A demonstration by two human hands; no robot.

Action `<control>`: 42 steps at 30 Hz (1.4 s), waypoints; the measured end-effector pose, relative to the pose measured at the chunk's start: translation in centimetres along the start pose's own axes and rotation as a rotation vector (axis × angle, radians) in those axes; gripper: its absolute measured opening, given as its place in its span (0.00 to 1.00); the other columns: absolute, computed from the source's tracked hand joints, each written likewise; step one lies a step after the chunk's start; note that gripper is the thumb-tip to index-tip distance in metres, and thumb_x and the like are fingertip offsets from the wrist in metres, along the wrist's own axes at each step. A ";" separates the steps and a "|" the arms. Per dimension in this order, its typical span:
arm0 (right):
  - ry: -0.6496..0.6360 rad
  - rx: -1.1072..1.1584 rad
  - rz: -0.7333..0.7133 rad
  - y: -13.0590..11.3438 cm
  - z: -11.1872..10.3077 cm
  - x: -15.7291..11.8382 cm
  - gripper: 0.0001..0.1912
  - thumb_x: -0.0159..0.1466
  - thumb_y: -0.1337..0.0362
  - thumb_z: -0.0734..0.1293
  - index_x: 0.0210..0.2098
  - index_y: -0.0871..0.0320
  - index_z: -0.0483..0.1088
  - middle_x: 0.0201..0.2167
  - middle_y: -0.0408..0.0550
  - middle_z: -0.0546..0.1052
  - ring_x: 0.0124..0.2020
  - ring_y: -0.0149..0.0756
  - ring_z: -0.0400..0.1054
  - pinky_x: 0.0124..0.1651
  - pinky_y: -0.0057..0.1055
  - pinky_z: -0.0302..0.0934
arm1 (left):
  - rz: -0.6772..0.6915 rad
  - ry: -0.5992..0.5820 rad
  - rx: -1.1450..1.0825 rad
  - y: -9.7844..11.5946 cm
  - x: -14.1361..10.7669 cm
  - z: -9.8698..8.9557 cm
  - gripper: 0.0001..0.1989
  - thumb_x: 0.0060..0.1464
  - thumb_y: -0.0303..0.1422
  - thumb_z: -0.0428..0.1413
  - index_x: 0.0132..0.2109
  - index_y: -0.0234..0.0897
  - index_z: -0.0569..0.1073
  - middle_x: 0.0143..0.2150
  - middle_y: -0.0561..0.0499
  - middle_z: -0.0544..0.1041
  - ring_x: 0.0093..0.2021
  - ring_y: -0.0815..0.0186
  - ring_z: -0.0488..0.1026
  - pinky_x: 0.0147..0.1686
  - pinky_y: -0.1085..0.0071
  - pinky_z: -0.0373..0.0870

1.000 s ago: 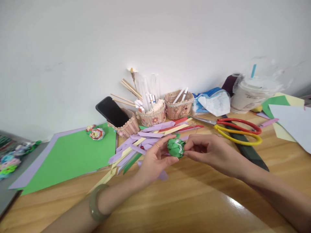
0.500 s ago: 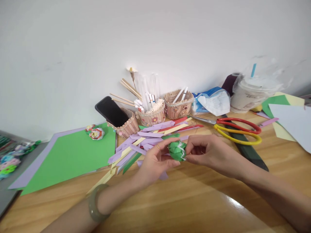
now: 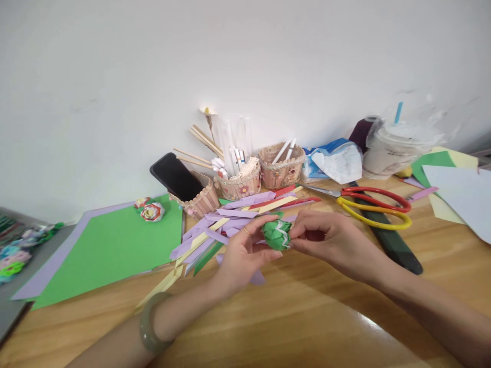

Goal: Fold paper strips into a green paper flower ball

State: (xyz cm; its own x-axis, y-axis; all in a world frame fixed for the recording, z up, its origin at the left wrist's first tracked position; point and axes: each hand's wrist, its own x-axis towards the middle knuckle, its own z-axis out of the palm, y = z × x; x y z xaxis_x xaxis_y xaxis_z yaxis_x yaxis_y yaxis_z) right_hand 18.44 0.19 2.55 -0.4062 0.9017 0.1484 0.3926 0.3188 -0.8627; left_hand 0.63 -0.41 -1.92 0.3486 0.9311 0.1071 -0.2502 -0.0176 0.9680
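A small round ball of folded green paper (image 3: 276, 235) with a white zigzag line is held up over the wooden table. My left hand (image 3: 245, 255), with a ring on one finger, grips it from the left between thumb and fingers. From the right, the pinched fingertips of my right hand (image 3: 326, 237) hold its edge. Purple, yellow, red and green paper strips (image 3: 233, 220) lie in a loose pile just behind my hands.
Behind the strips stand a basket with a phone (image 3: 178, 176), a basket of sticks and pens (image 3: 243, 186) and a third basket (image 3: 282, 166). Scissors (image 3: 374, 207) lie across a dark bar at right, near a cup (image 3: 395, 148). Green paper (image 3: 115, 250) with paper flowers lies at left.
The green ball has shifted slightly left and turned a little between my fingers. My right hand has moved slightly left with it, its fingers now closer together.
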 end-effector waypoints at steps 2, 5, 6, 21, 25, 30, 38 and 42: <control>-0.013 0.005 0.012 0.1 0.1 0.0 0.07 0.55 0.64 0.66 0.22 0.58 0.71 0.21 0.42 0.70 0.22 0.28 0.60 0.24 0.25 0.54 | 0.005 -0.007 -0.006 -0.1 0.0 0.0 0.24 0.40 0.26 0.63 0.47 0.45 0.71 0.48 0.51 0.74 0.46 0.63 0.70 0.46 0.66 0.66; -0.017 0.012 0.025 0.3 0.2 0.0 0.07 0.55 0.65 0.66 0.21 0.59 0.69 0.21 0.42 0.69 0.22 0.28 0.60 0.24 0.25 0.54 | 0.011 -0.018 -0.015 -0.3 0.0 -0.1 0.24 0.40 0.26 0.63 0.47 0.45 0.71 0.48 0.51 0.74 0.46 0.63 0.70 0.46 0.65 0.66; -0.016 0.010 0.025 0.4 0.3 0.0 0.07 0.55 0.66 0.66 0.21 0.59 0.68 0.21 0.42 0.68 0.22 0.28 0.60 0.24 0.25 0.54 | 0.012 -0.020 -0.015 -0.3 0.0 -0.1 0.24 0.40 0.26 0.63 0.47 0.45 0.71 0.48 0.51 0.74 0.46 0.63 0.70 0.46 0.65 0.66; 0.254 -0.328 -0.226 0.2 1.4 -0.7 0.06 0.58 0.70 0.63 0.29 0.60 0.73 0.22 0.44 0.71 0.19 0.26 0.60 0.21 0.23 0.55 | -0.066 0.062 -0.149 0.1 0.4 0.0 0.24 0.41 0.26 0.63 0.47 0.42 0.68 0.47 0.51 0.73 0.47 0.65 0.70 0.44 0.69 0.66; 0.420 -0.518 -0.427 0.1 1.7 -1.0 0.07 0.59 0.71 0.63 0.35 0.59 0.73 0.24 0.45 0.73 0.19 0.26 0.62 0.21 0.23 0.57 | -0.098 0.091 -0.249 0.4 0.3 0.1 0.24 0.42 0.26 0.62 0.47 0.43 0.67 0.44 0.52 0.73 0.43 0.67 0.70 0.38 0.73 0.67; 0.499 -0.655 -0.520 0.6 1.7 -1.2 0.08 0.60 0.72 0.63 0.37 0.58 0.71 0.25 0.45 0.74 0.22 0.27 0.66 0.23 0.23 0.58 | -0.175 0.122 -0.306 0.8 0.2 0.3 0.25 0.41 0.28 0.63 0.48 0.43 0.66 0.44 0.51 0.72 0.40 0.66 0.71 0.33 0.74 0.67; 0.380 -0.585 -0.582 0.6 1.6 -1.4 0.10 0.60 0.74 0.63 0.40 0.59 0.70 0.27 0.45 0.73 0.24 0.27 0.65 0.26 0.24 0.60 | -0.182 0.131 -0.325 1.0 0.2 0.3 0.25 0.42 0.28 0.62 0.49 0.44 0.67 0.47 0.51 0.70 0.41 0.67 0.70 0.33 0.74 0.68; 0.384 -0.360 -0.418 0.2 0.9 -0.8 0.08 0.59 0.74 0.63 0.35 0.59 0.70 0.26 0.45 0.71 0.22 0.25 0.61 0.21 0.22 0.57 | -0.208 0.060 -0.346 1.2 0.1 0.2 0.26 0.45 0.29 0.60 0.52 0.46 0.65 0.52 0.50 0.68 0.40 0.64 0.73 0.32 0.73 0.69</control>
State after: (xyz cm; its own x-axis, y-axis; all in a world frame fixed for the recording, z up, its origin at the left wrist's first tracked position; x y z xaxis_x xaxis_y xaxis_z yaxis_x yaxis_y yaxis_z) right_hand 18.07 -0.77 1.81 -0.2879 0.6997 0.6538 0.5438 0.6814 -0.4898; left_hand 0.53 -0.36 -0.76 0.3729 0.9217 -0.1066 -0.4728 0.2876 0.8329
